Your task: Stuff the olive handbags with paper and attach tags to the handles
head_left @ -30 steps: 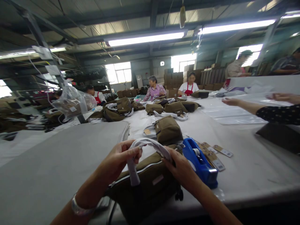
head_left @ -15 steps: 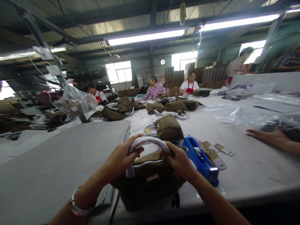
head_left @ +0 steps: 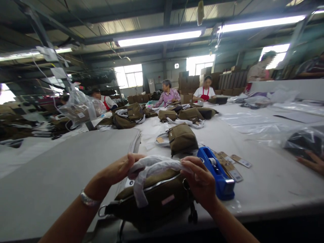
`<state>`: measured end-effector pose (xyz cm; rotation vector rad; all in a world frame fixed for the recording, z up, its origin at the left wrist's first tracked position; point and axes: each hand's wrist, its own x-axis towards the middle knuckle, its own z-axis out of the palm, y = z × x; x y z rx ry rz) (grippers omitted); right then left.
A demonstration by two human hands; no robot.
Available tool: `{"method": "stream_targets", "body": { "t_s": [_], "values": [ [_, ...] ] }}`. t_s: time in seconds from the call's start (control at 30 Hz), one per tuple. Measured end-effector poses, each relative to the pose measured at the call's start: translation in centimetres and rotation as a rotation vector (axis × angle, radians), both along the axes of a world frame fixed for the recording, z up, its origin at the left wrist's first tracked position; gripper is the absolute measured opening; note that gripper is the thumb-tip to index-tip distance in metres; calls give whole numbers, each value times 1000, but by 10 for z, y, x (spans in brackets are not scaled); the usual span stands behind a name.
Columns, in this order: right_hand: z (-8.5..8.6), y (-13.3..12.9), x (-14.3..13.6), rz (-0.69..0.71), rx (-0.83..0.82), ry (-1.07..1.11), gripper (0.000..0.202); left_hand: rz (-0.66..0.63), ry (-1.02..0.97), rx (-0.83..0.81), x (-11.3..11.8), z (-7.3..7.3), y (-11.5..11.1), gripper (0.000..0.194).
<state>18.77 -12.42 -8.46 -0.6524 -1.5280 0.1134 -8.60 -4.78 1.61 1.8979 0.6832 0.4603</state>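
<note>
An olive-brown handbag (head_left: 177, 209) with a silver zip and a small pink label sits at the table's near edge. White wrapping covers its two handles (head_left: 158, 164). My left hand (head_left: 120, 171) is closed on the left part of the wrapped handles, its fingers partly hidden behind them. On the other side my right hand (head_left: 202, 180) pinches the handles' right end between thumb and fingers. A metal ring and dark zip pulls hang at the bag's right side. Just right of it stands a blue tape dispenser (head_left: 216, 173).
Behind the bag lies another olive bag (head_left: 183, 138), with more bags (head_left: 193, 115) farther back. Cardboard tags (head_left: 230, 165) lie beside the dispenser. At the right, a co-worker's hand (head_left: 312, 162) is near a plastic-wrapped dark item. A grey-white sheet stack (head_left: 76, 172) covers the left.
The bag has tipped, showing more of its top and left end ring. My left hand has moved left, and the handles lie lower. The co-worker's hand has shifted right and down.
</note>
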Motion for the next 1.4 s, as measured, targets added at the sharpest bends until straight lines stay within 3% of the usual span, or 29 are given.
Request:
{"method": "stream_targets", "body": {
  "t_s": [0.07,0.17,0.23,0.33,0.43,0.5,0.6,0.67,0.73,0.8,0.87,0.97,1.07,1.13,1.23,1.4],
  "values": [
    [4,-6,1,-14,72,-29,54,40,-47,-25,4,1,8,78],
    [10,-16,2,51,112,-137,57,301,-37,41,14,6,16,55],
    [13,-23,3,105,96,-188,55,392,22,107,22,11,16,51],
    [12,-29,4,134,71,-209,52,434,109,378,31,19,8,52],
    [6,-30,6,137,65,-225,52,464,170,650,37,27,-3,41],
    [1,-29,7,137,71,-233,53,380,213,510,38,33,-9,43],
    [-5,-29,7,119,82,-220,55,110,241,23,35,39,-11,57],
    [-7,-30,6,100,91,-219,52,-28,188,-216,31,40,-10,62],
    [-7,-30,6,80,99,-229,48,-59,104,-348,29,40,-9,57],
    [-7,-30,6,69,105,-237,44,-40,71,-370,30,41,-9,47],
    [-5,-30,6,64,115,-235,42,7,148,-196,34,43,-10,36],
    [-4,-29,7,70,128,-233,39,187,318,462,37,40,-12,22],
    [-6,-30,7,66,137,-244,38,403,389,1040,32,27,-8,37],
    [-8,-30,6,69,131,-277,38,498,401,1173,28,18,0,43],
    [-13,-27,4,68,135,-329,39,574,335,1093,27,15,11,38],
    [-13,-19,5,-3,153,-303,36,500,225,503,33,36,9,30]
  ]
}}
